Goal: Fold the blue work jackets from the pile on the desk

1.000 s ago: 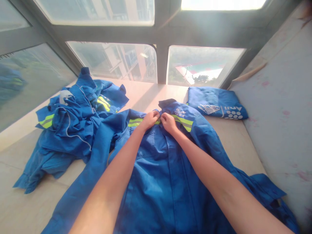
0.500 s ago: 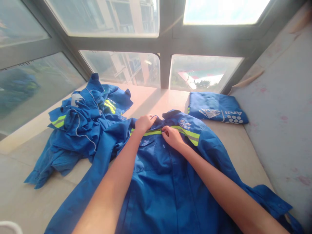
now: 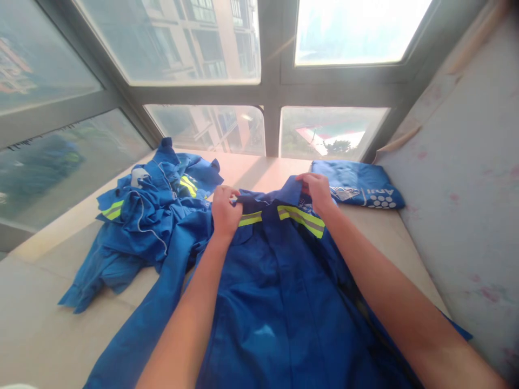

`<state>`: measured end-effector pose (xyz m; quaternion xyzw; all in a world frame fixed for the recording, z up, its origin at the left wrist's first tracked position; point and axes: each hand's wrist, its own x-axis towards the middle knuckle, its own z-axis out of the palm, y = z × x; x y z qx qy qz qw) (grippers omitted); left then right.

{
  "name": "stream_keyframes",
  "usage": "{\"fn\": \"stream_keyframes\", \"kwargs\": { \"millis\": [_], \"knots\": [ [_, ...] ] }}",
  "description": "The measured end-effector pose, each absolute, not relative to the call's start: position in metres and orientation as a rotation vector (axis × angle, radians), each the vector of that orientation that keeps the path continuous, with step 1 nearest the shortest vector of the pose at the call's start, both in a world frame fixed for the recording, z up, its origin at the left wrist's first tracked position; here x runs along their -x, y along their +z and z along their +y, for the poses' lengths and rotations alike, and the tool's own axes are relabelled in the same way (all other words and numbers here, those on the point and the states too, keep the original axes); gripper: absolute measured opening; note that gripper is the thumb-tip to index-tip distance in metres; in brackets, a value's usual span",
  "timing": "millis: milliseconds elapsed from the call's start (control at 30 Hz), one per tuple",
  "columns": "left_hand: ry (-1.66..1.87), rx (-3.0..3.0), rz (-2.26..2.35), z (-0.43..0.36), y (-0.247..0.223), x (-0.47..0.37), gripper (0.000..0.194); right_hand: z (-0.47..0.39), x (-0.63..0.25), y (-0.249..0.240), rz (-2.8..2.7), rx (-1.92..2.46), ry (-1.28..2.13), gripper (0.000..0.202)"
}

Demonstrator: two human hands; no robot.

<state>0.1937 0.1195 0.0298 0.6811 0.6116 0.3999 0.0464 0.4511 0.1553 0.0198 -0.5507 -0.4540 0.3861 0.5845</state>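
A blue work jacket (image 3: pixel 259 281) with yellow-and-grey reflective strips across the chest is spread out in front of me, collar towards the window. My left hand (image 3: pixel 227 212) is closed on the left part of its collar, fingers curled over the cloth. On the other side, my right hand (image 3: pixel 317 190) pinches the right collar tip and holds it raised, partly covering the chest emblem. The jacket's left-side sleeve stretches down towards the lower left; the other sleeve is mostly hidden behind my right forearm.
A crumpled pile of blue work clothes (image 3: pixel 141 210) with reflective strips lies to the left. A folded blue garment with white lettering (image 3: pixel 357 181) rests at the back right. Window frames (image 3: pixel 272 124) bound the pale ledge (image 3: pixel 36 302); a patterned wall (image 3: pixel 462 178) stands to the right.
My right hand has gone from the chest placket up and right to the collar tip, lifting it. My left hand has shifted slightly left along the collar. The camera view has tilted up.
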Motion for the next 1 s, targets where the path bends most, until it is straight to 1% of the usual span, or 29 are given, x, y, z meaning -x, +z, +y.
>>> {"fn": "stream_keyframes", "kwargs": {
  "millis": [67, 167, 233, 300, 333, 400, 500, 533, 600, 633, 700, 767, 800, 900, 1000],
  "knots": [
    [1.288, -2.049, 1.902, 0.085, 0.034, -0.189, 0.005, 0.116, -0.462, 0.032, -0.990, 1.190, 0.955, 0.022],
    [1.146, -2.055, 1.808, 0.028, 0.020, -0.182, 0.011, 0.041, -0.474, 0.029, -0.929, 1.167, 1.102, 0.019],
    [0.984, -2.023, 1.704, -0.004, 0.001, -0.177, 0.013, -0.006, -0.477, 0.013, -0.896, 1.266, 1.223, 0.024],
    [0.892, -1.857, 1.600, -0.025, -0.018, -0.173, 0.011, -0.043, -0.477, -0.009, -0.867, 1.364, 1.317, 0.029],
    [0.884, -1.717, 1.553, -0.032, -0.026, -0.172, 0.010, -0.056, -0.476, -0.020, -0.854, 1.392, 1.362, 0.031],
    [0.934, -1.361, 1.455, -0.038, -0.036, -0.173, 0.016, -0.073, -0.472, -0.036, -0.830, 1.405, 1.432, 0.032],
    [1.023, -0.881, 1.336, -0.035, -0.036, -0.183, 0.024, -0.078, -0.466, -0.043, -0.755, 1.357, 1.442, 0.031],
    [1.037, -0.782, 1.308, -0.032, -0.033, -0.188, 0.029, -0.077, -0.463, -0.042, -0.724, 1.326, 1.431, 0.031],
    [1.066, -0.670, 1.266, -0.028, -0.026, -0.199, 0.045, -0.074, -0.458, -0.037, -0.654, 1.260, 1.398, 0.032],
    [1.094, -0.642, 1.241, -0.027, -0.021, -0.204, 0.051, -0.071, -0.457, -0.034, -0.614, 1.231, 1.379, 0.035],
    [1.164, -0.609, 1.173, -0.027, -0.013, -0.211, 0.057, -0.067, -0.455, -0.028, -0.530, 1.190, 1.342, 0.048],
    [1.203, -0.589, 1.076, -0.028, -0.006, -0.213, 0.058, -0.062, -0.456, -0.023, -0.460, 1.162, 1.327, 0.061],
    [1.215, -0.582, 1.023, -0.029, -0.003, -0.213, 0.058, -0.059, -0.458, -0.020, -0.441, 1.145, 1.332, 0.063],
    [1.249, -0.619, 0.916, -0.031, 0.004, -0.208, 0.056, -0.049, -0.462, -0.010, -0.427, 1.088, 1.361, 0.060],
    [1.252, -0.702, 1.003, -0.027, 0.008, -0.203, 0.051, -0.040, -0.460, 0.002, -0.464, 1.037, 1.373, 0.055]
  ]
}}
